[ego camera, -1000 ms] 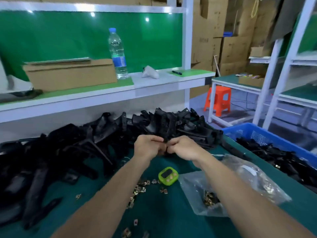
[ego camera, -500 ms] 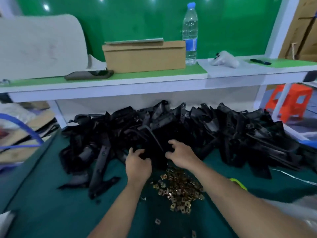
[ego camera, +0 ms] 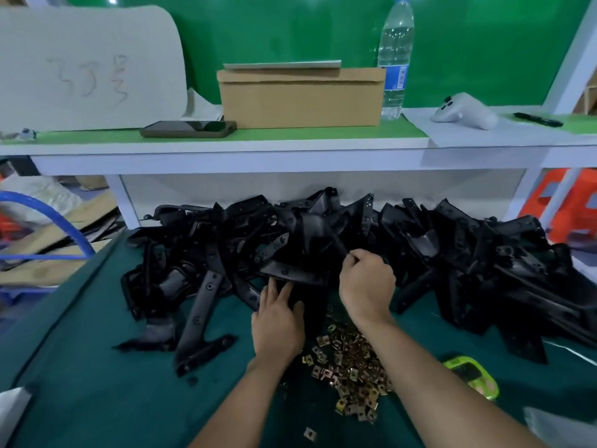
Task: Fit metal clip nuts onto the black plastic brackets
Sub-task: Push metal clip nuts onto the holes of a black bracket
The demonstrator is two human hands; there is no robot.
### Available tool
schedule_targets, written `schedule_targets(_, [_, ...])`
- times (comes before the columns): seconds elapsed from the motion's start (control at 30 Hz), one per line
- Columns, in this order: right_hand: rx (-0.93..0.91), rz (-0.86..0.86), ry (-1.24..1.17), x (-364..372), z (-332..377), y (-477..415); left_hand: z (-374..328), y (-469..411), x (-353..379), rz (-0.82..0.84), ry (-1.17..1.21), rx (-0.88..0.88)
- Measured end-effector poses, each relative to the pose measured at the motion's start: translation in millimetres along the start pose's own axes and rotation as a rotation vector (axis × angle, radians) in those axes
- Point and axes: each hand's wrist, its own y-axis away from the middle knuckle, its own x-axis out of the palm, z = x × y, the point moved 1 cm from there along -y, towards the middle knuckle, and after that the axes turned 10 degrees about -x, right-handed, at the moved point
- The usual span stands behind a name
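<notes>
Many black brackets [ego camera: 323, 247] — right hand [ego camera: 366, 282] pinches one; board [ego camera: 90, 37] reads "33".

bracket pile [ego camera: 452, 253] blocks far side, bare mat [ego camera: 80, 367] open at left

- A single wide-angle view, worn on the person's head, looks forward and down along both bare forearms, which enter from the bottom edge.
- It sits close: the left grip [ego camera: 277, 318] and right grip [ego camera: 366, 286] fall near mid-frame, above the dark green cloth-covered desk [ego camera: 80, 383].
- Beyond the grips it faces the heap of black plastic brackets [ego camera: 452, 253], then the white shelf with a green top [ego camera: 290, 139] and the glossy green back wall [ego camera: 258, 27].
- Nearer the camera than the grips lies the pile of brass-coloured metal clip nuts [ego camera: 352, 367].
</notes>
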Motion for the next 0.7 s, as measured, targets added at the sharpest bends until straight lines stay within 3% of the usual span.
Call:
schedule_targets(0.07, [-0.030, -0.025, -0.050, -14.9, 1.3, 5.0, -4.7, 2.2, -2.1, 0.004, 0.044, -0.041])
schedule_targets(0.23, [0.307, 0.077, -0.576, -46.1, -13.3, 35.4, -4.3, 29.6, -34.3, -0.281, 0.314, -0.155])
schedule_targets(0.3, [0.357, 0.175, -0.673, -56.0, -22.9, 63.7, -2.3, 45.6, -45.1, -0.296, 0.527, -0.131])
schedule_targets(0.33, [0.369, 0.226, -0.702, -60.5, -27.6, 78.5, -2.9, 53.3, -48.5, -0.215, 0.688, -0.122])
schedule_targets(0.43, [0.392, 0.274, -0.777, -67.4, -44.5, 114.3, -5.7, 78.3, -55.3, 0.263, 1.189, -0.155])
schedule_targets(0.5, [0.368, 0.271, -0.711, -72.0, -53.5, 127.7, 0.2, 91.2, -53.8, 0.327, 1.179, -0.120])
schedule_targets(0.6, [0.177, 0.245, -0.541, -86.0, -53.7, 136.4, 11.3, 105.7, -46.9, 0.169, 1.130, -0.142])
schedule_targets(0.7, [-0.217, 0.244, 0.010, -92.2, -43.7, 147.4, 3.1, 118.7, -35.9, 0.213, 1.151, -0.051])
